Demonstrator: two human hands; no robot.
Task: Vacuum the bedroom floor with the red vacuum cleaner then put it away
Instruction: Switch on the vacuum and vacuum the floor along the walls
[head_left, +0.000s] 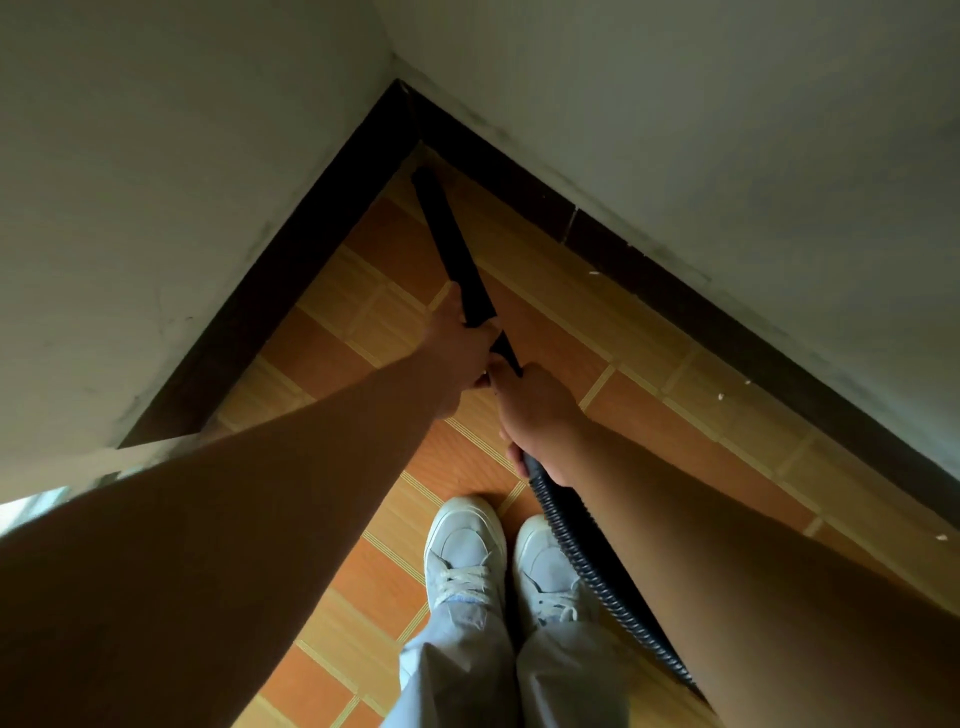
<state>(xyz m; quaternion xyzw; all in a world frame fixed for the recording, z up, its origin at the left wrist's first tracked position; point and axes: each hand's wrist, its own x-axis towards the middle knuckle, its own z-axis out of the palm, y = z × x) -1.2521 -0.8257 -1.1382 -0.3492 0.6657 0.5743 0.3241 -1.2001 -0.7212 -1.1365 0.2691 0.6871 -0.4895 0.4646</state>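
A black vacuum nozzle tube (451, 244) slants down to the floor, and its tip sits in the corner where two walls meet. My left hand (460, 353) grips the tube's lower end. Just behind it, my right hand (540, 415) grips the handle where the black ribbed hose (587, 566) joins. The hose runs back past my right shoe and under my right forearm. The red vacuum body is out of view.
The floor is orange and tan tile (374, 312) with a dark skirting board (291, 291) along both grey walls. My white shoes (465, 551) stand close together just behind the hands. A few white specks (721, 396) lie by the right skirting.
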